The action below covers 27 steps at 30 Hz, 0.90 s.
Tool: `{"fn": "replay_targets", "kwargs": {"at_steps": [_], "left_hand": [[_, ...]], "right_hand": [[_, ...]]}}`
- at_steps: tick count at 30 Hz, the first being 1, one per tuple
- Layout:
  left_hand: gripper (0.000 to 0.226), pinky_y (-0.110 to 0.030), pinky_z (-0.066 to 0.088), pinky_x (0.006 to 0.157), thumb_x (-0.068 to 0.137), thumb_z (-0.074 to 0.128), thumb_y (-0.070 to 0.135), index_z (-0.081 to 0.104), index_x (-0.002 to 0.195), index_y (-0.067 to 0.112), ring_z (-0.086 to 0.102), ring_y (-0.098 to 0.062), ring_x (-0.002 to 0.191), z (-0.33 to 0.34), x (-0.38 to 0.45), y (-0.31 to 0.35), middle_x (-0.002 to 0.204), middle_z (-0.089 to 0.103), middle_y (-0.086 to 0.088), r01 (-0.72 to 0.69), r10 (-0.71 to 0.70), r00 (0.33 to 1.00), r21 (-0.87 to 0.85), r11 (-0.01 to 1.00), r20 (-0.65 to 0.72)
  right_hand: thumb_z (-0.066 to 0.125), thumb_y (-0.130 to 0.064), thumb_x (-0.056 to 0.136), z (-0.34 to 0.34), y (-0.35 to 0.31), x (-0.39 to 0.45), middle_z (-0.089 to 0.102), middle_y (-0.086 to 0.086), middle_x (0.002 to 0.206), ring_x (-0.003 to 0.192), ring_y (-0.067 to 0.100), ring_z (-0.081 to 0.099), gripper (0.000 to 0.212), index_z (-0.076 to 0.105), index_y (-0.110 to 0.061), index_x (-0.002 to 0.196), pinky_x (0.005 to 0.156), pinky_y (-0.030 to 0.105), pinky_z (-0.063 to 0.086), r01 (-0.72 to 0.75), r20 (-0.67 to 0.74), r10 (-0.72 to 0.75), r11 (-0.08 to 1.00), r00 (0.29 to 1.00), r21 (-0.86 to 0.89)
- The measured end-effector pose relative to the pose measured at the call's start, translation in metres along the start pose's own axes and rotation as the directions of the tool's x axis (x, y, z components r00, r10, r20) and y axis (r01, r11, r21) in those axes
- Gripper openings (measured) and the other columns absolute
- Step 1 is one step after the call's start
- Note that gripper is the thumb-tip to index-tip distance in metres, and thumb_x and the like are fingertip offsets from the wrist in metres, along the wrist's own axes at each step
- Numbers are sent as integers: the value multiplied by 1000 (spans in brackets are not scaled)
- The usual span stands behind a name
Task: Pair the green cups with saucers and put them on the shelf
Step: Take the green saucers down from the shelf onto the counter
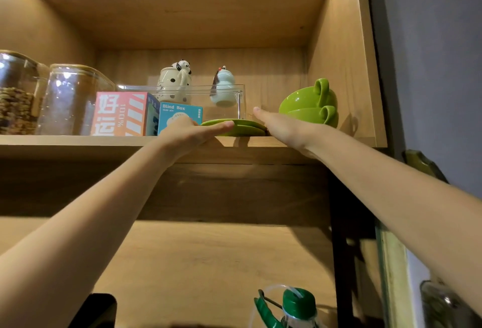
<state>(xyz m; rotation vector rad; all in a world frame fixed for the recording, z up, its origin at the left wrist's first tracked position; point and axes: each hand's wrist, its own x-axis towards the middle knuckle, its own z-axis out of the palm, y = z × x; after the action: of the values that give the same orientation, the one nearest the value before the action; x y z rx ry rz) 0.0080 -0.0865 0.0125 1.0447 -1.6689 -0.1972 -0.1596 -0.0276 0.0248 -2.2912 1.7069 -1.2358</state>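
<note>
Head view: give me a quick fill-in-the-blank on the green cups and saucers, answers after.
1. The two green cups are stacked on their ____.
2. The green saucers lie to the ____ of the cups.
3. The left hand and right hand touch the ____.
4. The Blind Box carton is coloured ____.

Answers: sides; left; saucers; blue

Stacked green cups (309, 103) beside stacked saucers (234, 127)

wooden shelf (78, 142), saucers (234, 127), cups (310, 104), jars (70, 98)
</note>
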Motion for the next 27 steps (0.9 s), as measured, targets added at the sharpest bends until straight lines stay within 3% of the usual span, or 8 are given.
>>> {"fn": "replay_targets", "kwargs": {"at_steps": [4, 10, 12, 14, 17, 19, 23, 27], "left_hand": [[73, -21, 35, 58, 64, 58, 66, 64, 88, -3, 45, -9, 66, -1, -7, 3, 81, 55, -10, -15, 15, 999, 0, 1000, -46], [62, -23, 30, 51, 58, 69, 60, 61, 77, 2, 41, -12, 57, -6, -25, 24, 58, 43, -3, -29, 13, 985, -90, 995, -170], [57, -24, 40, 59, 55, 74, 56, 57, 74, 5, 52, -15, 68, -9, -31, 29, 71, 55, -7, -39, 9, 986, -180, 983, -165], [65, -36, 52, 76, 44, 79, 58, 60, 78, 5, 61, -22, 85, -13, -35, 35, 87, 65, -13, -60, 13, 985, -272, 961, -173], [92, -46, 55, 85, 20, 75, 67, 66, 80, -3, 60, -20, 73, -21, -47, 44, 70, 60, -11, -109, 39, 973, -307, 945, -226], [88, -43, 54, 83, 16, 74, 67, 66, 72, -1, 57, -19, 67, -23, -56, 49, 62, 54, -8, -115, 39, 974, -336, 935, -225], [77, -37, 53, 80, 31, 81, 61, 65, 72, -3, 58, -21, 76, -22, -84, 50, 73, 58, -13, -117, 39, 979, -393, 912, -202], [67, -33, 45, 64, 50, 78, 54, 68, 81, -5, 56, -20, 71, -17, -128, 41, 79, 68, -24, -163, 102, 974, -322, 933, -201]], "right_hand": [[15, -47, 97, 0, 1, -7, 17, 7, 157, 145, 20, 16, 62, 19, -10, 147, 116, 33, 9, -53, -19, 55, 993, 998, 101], [18, -52, 95, -6, -2, -19, 24, 5, 155, 144, 19, 20, 65, 24, -13, 146, 119, 36, 12, -102, -55, 123, 954, 991, 282], [19, -54, 93, -7, -5, -24, 36, 2, 144, 143, 20, 22, 67, 24, -12, 146, 119, 38, 12, -110, -57, 139, 928, 989, 356], [21, -55, 92, -9, -7, -29, 38, 0, 135, 143, 21, 23, 70, 19, -11, 146, 119, 38, 12, -112, -48, 149, 885, 988, 453], [25, -48, 95, -12, -12, -45, 21, 6, 156, 144, 24, 19, 65, 12, -12, 148, 118, 39, 11, -97, -12, 138, 753, 990, 651], [29, -43, 97, -15, -18, -59, 20, 8, 156, 142, 26, 25, 62, 13, -11, 148, 117, 40, 14, -79, -4, 136, 602, 991, 794], [34, -32, 98, -16, -25, -84, 23, 14, 155, 138, 33, 33, 57, 21, -3, 144, 116, 45, 20, -35, -35, 187, 359, 982, 933], [39, -23, 97, -3, -16, -112, 31, 18, 151, 135, 36, 37, 47, 34, 1, 137, 115, 50, 23, -32, -40, 274, 253, 961, 967]]}}
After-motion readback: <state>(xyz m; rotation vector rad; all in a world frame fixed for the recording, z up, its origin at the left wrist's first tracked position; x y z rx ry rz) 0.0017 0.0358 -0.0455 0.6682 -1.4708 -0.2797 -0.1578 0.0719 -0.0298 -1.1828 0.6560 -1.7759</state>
